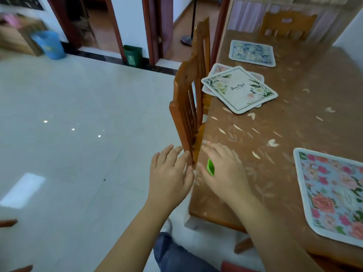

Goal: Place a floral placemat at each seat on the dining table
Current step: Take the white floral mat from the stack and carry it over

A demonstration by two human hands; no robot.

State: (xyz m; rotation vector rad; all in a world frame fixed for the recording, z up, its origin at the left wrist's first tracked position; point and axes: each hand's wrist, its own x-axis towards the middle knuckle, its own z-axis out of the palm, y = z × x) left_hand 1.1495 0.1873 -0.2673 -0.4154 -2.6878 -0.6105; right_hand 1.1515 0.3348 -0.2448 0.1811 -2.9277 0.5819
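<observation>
The dining table has a brown cover with pale leaf shapes. One placemat is light blue with pink and coral roses and a white border. Another placemat shows blue and white flowers. The top placemat of the pile is cream with green leaves. The chairs are orange-brown wood.

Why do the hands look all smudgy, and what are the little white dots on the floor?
In the head view, the right hand is blurred, likely from moving; the left hand is sharper. The dots are glare on the shiny floor. Upper-left corner is blurry, and the wide lens bends the table edge.
</observation>
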